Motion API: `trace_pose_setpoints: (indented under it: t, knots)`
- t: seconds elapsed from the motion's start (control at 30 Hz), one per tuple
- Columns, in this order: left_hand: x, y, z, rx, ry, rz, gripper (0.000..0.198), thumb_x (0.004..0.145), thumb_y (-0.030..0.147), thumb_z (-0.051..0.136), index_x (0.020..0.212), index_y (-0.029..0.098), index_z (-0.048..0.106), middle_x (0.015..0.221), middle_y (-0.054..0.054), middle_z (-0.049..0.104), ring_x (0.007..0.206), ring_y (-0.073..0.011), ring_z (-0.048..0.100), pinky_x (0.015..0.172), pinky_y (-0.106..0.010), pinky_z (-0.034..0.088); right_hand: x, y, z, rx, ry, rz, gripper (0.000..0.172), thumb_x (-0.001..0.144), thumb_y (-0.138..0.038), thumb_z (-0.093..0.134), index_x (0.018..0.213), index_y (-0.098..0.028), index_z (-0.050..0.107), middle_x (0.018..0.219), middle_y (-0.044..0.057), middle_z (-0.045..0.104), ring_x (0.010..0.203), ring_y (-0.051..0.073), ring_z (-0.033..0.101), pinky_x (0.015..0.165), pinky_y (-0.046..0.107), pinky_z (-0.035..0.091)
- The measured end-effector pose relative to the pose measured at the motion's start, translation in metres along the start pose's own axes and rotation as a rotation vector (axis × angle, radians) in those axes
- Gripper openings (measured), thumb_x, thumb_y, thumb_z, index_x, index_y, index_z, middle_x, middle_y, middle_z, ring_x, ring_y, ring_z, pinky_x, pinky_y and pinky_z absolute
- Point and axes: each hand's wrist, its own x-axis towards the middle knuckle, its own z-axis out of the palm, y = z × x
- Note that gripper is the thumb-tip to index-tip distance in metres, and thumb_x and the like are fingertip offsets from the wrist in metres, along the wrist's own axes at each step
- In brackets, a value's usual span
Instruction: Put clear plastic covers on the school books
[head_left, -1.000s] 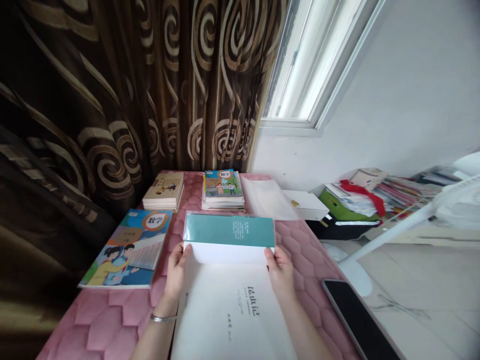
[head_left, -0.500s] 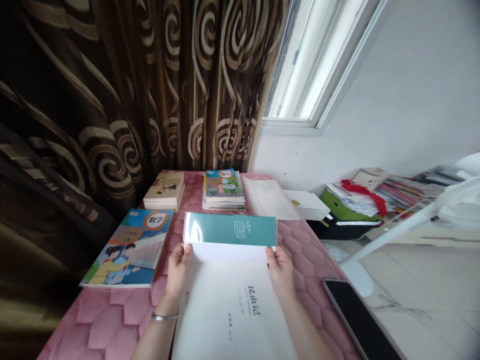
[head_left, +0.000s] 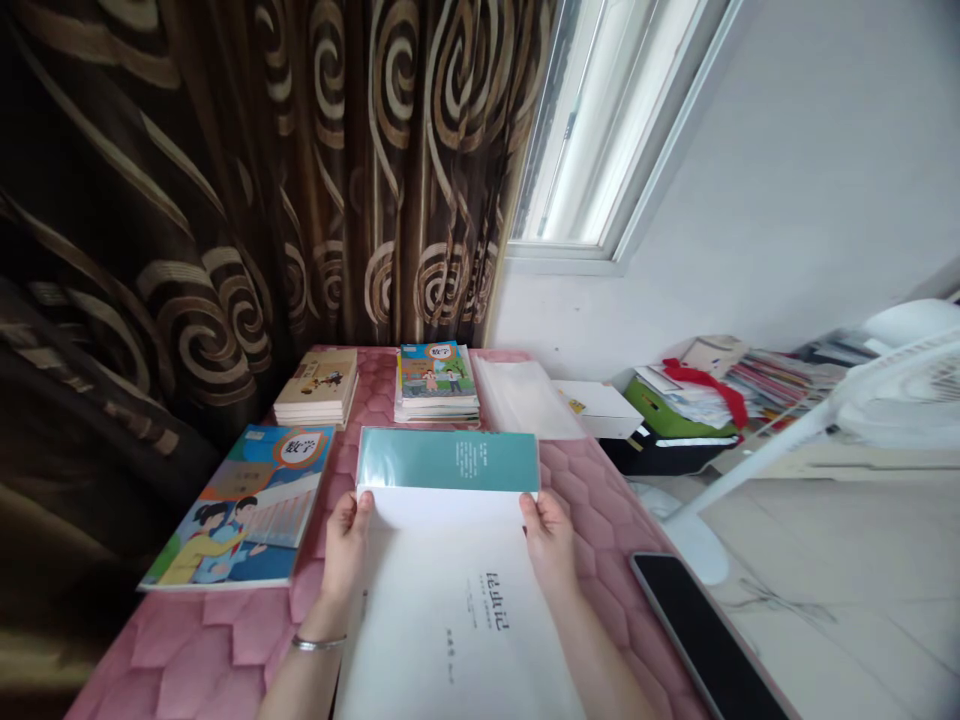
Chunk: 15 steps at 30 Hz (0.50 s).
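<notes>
An open book [head_left: 450, 600] lies in front of me on the pink quilted table [head_left: 225, 650], its white title page facing up. Its teal cover flap [head_left: 448, 460] sits at the far end under a clear plastic sleeve. My left hand [head_left: 345, 548] grips the book's left edge just below the flap, thumb on the page. My right hand [head_left: 550, 545] holds the right edge the same way. A bracelet circles my left wrist.
A colourful textbook [head_left: 240, 505] lies to the left. Two book stacks [head_left: 317, 385] [head_left: 437, 382] and clear plastic covers [head_left: 521, 397] sit at the back. A dark phone [head_left: 705, 640] rests at the table's right edge. A brown patterned curtain [head_left: 225, 200], a window and a white fan [head_left: 862, 410] surround the table.
The view has shifted slightly, so everything sits a little further left. Both hands stay at the book's edges below the teal flap.
</notes>
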Motion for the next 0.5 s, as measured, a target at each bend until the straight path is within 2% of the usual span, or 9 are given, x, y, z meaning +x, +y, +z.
trace_pose_setpoints:
  t: [0.07,0.23,0.4,0.5]
  knots:
    - [0.002,0.0,-0.001,-0.02,-0.03,-0.011,0.045,0.074,0.062,0.061,0.069,0.018,0.052,0.064,0.003,0.05,0.062,-0.012,0.045,0.061,-0.022,0.037,0.001,-0.001,0.0,-0.008,0.002,-0.01,0.042,0.076,-0.059,0.061,0.067,-0.019,0.051,0.057,-0.003,0.052,0.051,0.012,0.043,0.048,0.023,0.035]
    - [0.008,0.003,-0.003,-0.061,-0.102,-0.027,0.041,0.073,0.057,0.065,0.083,0.017,0.06,0.074,0.0,0.06,0.069,-0.0146,0.053,0.065,-0.023,0.042,0.001,-0.011,0.0,0.031,-0.056,-0.03,0.038,0.076,-0.056,0.061,0.076,-0.018,0.058,0.067,0.001,0.061,0.06,0.016,0.053,0.056,0.026,0.043]
    - [0.013,0.008,0.001,0.004,-0.079,-0.028,0.042,0.072,0.058,0.065,0.071,0.016,0.058,0.065,0.001,0.058,0.062,-0.0133,0.051,0.061,-0.023,0.039,0.003,-0.018,0.0,-0.038,-0.017,-0.05,0.04,0.073,-0.058,0.062,0.068,-0.019,0.057,0.059,-0.001,0.057,0.056,0.015,0.049,0.052,0.025,0.041]
    - [0.017,0.007,0.001,-0.011,-0.103,-0.05,0.043,0.07,0.059,0.066,0.069,0.017,0.057,0.063,0.001,0.058,0.06,-0.0131,0.051,0.061,-0.024,0.039,0.006,-0.021,0.004,-0.057,-0.03,-0.041,0.041,0.074,-0.059,0.061,0.067,-0.019,0.057,0.058,-0.002,0.056,0.055,0.015,0.049,0.05,0.025,0.04]
